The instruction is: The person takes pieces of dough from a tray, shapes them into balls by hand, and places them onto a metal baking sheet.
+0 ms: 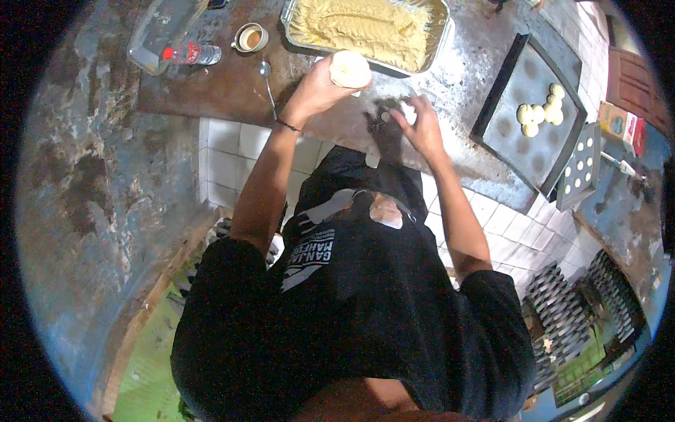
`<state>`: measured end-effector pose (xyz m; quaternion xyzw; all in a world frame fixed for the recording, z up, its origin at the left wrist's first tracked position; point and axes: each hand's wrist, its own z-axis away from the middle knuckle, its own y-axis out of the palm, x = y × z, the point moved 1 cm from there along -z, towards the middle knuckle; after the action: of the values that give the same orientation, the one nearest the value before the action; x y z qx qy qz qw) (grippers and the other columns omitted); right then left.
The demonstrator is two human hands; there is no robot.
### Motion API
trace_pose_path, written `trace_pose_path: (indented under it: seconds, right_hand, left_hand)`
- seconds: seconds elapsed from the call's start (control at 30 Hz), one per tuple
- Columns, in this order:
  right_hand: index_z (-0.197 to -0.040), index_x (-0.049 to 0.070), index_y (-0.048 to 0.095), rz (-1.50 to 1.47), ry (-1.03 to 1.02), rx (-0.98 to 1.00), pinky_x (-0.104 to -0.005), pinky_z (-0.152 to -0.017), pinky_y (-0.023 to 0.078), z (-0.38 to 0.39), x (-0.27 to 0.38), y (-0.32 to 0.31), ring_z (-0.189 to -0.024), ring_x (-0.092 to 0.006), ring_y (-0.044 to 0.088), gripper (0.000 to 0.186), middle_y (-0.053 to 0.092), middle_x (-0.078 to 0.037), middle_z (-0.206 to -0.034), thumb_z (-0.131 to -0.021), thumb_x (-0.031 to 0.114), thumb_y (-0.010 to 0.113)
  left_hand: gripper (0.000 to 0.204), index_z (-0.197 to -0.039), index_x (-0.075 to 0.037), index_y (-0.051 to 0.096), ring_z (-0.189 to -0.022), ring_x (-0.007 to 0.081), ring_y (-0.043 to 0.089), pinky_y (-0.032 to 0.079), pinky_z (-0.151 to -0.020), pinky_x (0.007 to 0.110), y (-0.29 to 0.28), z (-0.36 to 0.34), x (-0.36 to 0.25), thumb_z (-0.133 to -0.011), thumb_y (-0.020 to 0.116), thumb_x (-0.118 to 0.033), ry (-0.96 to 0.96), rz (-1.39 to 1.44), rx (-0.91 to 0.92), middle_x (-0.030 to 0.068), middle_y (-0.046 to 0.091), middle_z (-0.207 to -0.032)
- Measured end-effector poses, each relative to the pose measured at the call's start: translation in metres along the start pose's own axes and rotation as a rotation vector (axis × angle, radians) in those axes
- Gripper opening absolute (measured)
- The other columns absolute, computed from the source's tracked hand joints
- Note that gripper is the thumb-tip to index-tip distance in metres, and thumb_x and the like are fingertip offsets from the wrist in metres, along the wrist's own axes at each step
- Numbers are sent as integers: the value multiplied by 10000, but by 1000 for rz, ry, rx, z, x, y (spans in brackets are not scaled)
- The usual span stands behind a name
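We've got pale dough (349, 69) gripped in our left hand (316, 91), the nearer one — roundish, no obvious long axis — ten o'clock from our right hand (423, 132); can't tell if that one's pinching anything.

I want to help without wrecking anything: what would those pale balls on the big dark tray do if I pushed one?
The pale balls look soft and doughy, so one would probably squash before rolling far. Several touch, so pushing one might nudge or stick to its neighbours. Each is small beside the dark tray, so likely light.
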<state>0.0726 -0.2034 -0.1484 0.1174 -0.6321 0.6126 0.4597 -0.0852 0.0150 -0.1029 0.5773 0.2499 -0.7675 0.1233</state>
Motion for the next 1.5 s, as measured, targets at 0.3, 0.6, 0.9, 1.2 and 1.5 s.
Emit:
trace_pose_path:
  seconds: [0.3,0.6,0.9,1.2,1.5]
  right_hand:
    - [-1230,32,699,-265,-222,93,-347,-878,558,-43,118,-105,-980,-219,669,586,683,-100,-1121,-765,314,916]
    - [-1211,-8,696,-852,149,125,-370,-903,582,-25,138,-139,-987,-242,717,427,707,-136,-1143,-886,236,829]
    - [-1219,61,691,67,-501,-76,-445,-881,555,-31,178,-163,-1047,-347,668,566,637,-165,-1091,-755,323,882]
    - [-1160,23,748,-433,-89,17,-325,-823,615,-27,166,-167,-990,-189,714,272,710,-108,-1067,-911,132,770]
    - [-1207,114,764,-52,-588,-228,-374,-847,562,-26,162,-169,-971,-269,678,480,660,-108,-1038,-781,305,878]
  left_hand:
    - [620,-1241,-28,653,-1040,151,687,544,-939,320,12,-13,-49,-750,942,-273,89,5,322,67,740,-1155]
    - [467,-1293,-50,614,-988,64,599,463,-719,218,22,13,-98,-974,674,-387,7,425,204,-4,675,-1147]
    - [303,-1199,-56,604,-762,57,569,435,-637,221,32,8,-114,-990,509,-254,-24,695,121,10,664,-957]
    - [326,-1189,-66,599,-720,41,551,437,-607,194,34,16,-125,-1025,604,-348,69,588,46,-6,655,-940]
    - [263,-1176,-50,620,-713,23,572,414,-559,180,48,11,-140,-1005,611,-251,-136,927,54,17,657,-904]
